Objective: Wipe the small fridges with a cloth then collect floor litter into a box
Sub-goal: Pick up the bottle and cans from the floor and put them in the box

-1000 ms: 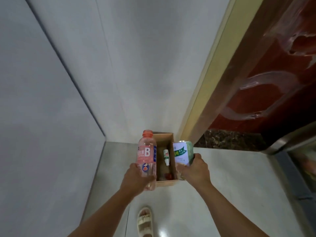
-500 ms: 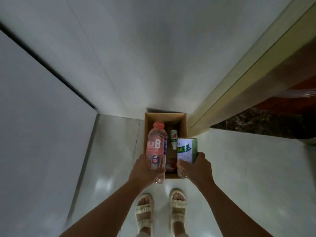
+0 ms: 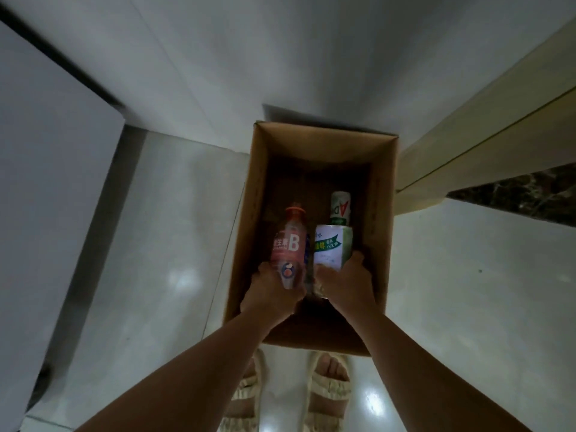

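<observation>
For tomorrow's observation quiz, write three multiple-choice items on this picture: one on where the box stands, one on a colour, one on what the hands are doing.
1. Where does the box stand?
A. on a table
B. on the floor by the wall
C. on a chair

2. What colour is the bottle cap?
A. orange-red
B. blue
C. black

3. What is the state of the hands?
A. both empty
B. only one holds something
C. each holds a container

Answers:
1. B: it sits on the tiles against the wall, ahead of the sandals.
2. A: the cap looks orange-red.
3. C: left hand grips the bottle, right hand grips the can.
</observation>
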Demonstrator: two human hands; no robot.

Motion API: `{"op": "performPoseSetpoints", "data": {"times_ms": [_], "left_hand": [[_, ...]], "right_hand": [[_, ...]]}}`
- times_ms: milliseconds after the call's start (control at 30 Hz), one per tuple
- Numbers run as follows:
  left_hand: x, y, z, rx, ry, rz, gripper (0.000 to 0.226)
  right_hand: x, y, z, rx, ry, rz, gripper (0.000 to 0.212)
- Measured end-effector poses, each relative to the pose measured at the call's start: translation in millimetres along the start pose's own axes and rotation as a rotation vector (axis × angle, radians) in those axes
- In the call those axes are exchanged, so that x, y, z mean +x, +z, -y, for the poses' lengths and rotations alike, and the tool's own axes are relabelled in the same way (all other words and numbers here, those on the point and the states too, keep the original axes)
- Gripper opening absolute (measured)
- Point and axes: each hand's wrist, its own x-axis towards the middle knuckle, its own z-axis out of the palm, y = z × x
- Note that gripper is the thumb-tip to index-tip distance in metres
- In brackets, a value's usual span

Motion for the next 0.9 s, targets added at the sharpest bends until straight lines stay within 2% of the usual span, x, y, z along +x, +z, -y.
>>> {"op": "performPoseSetpoints", "data": {"times_ms": [267, 533, 733, 833, 900], "left_hand": [[83.0, 45.9, 21.5, -0.091, -0.109, -0.022, 0.075], [116.9, 67.9, 30.7, -0.115, -0.16, -0.04, 0.077], [109.1, 66.5, 30.1, -0.082, -0.156, -0.013, 0.076], [87.3, 52.1, 17.9, -0.034, -0.115, 0.011, 0.083], [66.4, 37.0, 5.1, -0.034, -0.107, 0.019, 0.08]], "right_hand": [[76.9, 51.5, -33.5, 0.026, 0.064, 0.008, 0.072], [110.8, 79.2, -49.5, 0.052, 0.164, -0.01, 0.069], [101.1, 79.3, -43.2, -0.018, 0.169, -0.009, 0.07], [75.7, 64.1, -32.9, -0.089, 0.119, 0.029, 0.071], [52.5, 50.3, -20.0, -0.169, 0.08, 0.053, 0.071]]}}
